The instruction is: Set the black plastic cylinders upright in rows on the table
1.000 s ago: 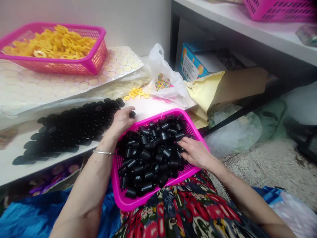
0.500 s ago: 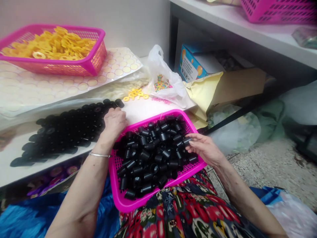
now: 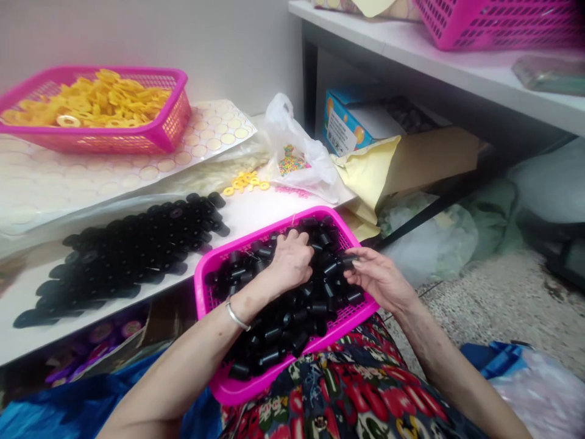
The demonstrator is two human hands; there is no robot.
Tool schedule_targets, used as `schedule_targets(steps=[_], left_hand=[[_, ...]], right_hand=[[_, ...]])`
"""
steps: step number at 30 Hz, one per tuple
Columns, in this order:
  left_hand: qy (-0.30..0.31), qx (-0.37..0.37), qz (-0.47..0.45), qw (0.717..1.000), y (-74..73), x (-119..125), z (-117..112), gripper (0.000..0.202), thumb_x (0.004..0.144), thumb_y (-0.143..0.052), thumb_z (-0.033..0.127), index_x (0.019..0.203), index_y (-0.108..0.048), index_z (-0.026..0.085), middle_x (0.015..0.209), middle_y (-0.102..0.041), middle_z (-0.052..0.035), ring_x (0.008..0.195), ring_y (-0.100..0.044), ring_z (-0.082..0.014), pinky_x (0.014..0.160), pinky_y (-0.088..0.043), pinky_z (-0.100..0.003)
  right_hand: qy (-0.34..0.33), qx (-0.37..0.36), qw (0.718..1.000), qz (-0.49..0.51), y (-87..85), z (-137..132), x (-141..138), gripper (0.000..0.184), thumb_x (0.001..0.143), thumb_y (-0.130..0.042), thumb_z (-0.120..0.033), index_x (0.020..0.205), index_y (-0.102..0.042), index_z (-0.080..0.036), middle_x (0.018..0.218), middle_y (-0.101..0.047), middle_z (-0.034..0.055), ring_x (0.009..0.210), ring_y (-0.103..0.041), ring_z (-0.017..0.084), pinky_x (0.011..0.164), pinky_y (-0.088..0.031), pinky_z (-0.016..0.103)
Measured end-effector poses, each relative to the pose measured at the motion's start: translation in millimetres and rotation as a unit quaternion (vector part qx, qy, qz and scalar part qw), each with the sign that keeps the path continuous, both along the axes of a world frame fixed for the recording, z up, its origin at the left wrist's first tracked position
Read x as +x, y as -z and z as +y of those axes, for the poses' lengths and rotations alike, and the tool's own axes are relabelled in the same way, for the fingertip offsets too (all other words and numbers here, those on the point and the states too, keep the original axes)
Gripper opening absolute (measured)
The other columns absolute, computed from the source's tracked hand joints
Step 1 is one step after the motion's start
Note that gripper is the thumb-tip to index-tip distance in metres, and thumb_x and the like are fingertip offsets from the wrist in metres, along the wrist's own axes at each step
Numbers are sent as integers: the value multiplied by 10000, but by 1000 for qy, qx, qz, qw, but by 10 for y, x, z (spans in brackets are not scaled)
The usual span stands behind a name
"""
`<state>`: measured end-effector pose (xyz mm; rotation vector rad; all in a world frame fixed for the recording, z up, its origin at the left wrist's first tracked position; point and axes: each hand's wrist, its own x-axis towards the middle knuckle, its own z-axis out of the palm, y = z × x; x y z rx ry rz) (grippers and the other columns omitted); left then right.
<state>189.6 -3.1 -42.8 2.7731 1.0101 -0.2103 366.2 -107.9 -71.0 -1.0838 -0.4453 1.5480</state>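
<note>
A pink plastic basket (image 3: 233,390) full of short black plastic cylinders (image 3: 316,308) sits tilted against my patterned clothing. My left hand (image 3: 292,259) reaches over the middle of it, fingers curled down among the cylinders; whatever they grip is hidden. At the basket's right rim, my right hand (image 3: 378,275) pinches a black cylinder (image 3: 348,262) between thumb and fingers. Left of the basket, many black cylinders stand in close rows (image 3: 132,250) on the white table (image 3: 247,213).
Behind stands a pink basket of yellow rings (image 3: 105,97). Several loose yellow rings (image 3: 247,181) lie near a white plastic bag (image 3: 292,140) with small coloured beads. A blue box (image 3: 342,125) and yellow paper (image 3: 370,171) are under a shelf (image 3: 411,52) at right.
My left hand has moved right, from the end of the standing rows into the middle of the basket. My right hand stays at the right rim with a cylinder. The view has shifted slightly.
</note>
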Motion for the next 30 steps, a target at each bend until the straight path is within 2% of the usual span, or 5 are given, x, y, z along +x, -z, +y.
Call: schedule_targets(steps=[5, 9, 16, 24, 30], left_hand=[[-9, 35, -9, 999, 132, 60, 18, 134, 654, -577, 172, 745, -672, 143, 994, -560, -145, 960, -451, -309, 710, -373, -443], [-28, 3, -118, 993, 111, -45, 111, 130, 628, -611, 185, 749, -651, 163, 1003, -601, -98, 990, -466, -298, 788, -381, -452], [-176, -264, -337, 886, 56, -263, 191, 314, 601, -711, 222, 890, -602, 163, 835, -620, 2, 789, -559, -177, 739, -439, -316], [-183, -367, -436, 801, 24, -300, 35, 326, 573, -766, 166, 857, -605, 153, 828, -613, 4, 796, -563, -151, 759, -443, -277], [-154, -373, -470, 785, 72, -209, -55, 314, 586, -793, 202, 851, -634, 146, 797, -627, -15, 767, -567, -163, 739, -451, -283]], right_hand=[[9, 9, 999, -35, -2, -2, -40, 294, 671, -759, -225, 941, -654, -174, 729, -649, -10, 600, -613, 90, 558, -502, 206], [35, 51, 992, -109, -19, 37, -117, 325, 682, -757, -254, 983, -654, -187, 730, -640, -19, 609, -582, 87, 584, -484, 218], [3, 161, 951, -263, -142, 132, -249, 298, 781, -664, -254, 1076, -629, -232, 855, -629, 3, 731, -571, 125, 672, -485, 263], [-29, 258, 870, -418, -138, 220, -333, 283, 837, -583, -197, 1119, -599, -212, 906, -583, 30, 729, -558, 130, 661, -489, 267], [-56, 321, 820, -470, -197, 255, -425, 314, 874, -533, -165, 1176, -609, -200, 1064, -619, 83, 991, -592, 187, 886, -491, 338]])
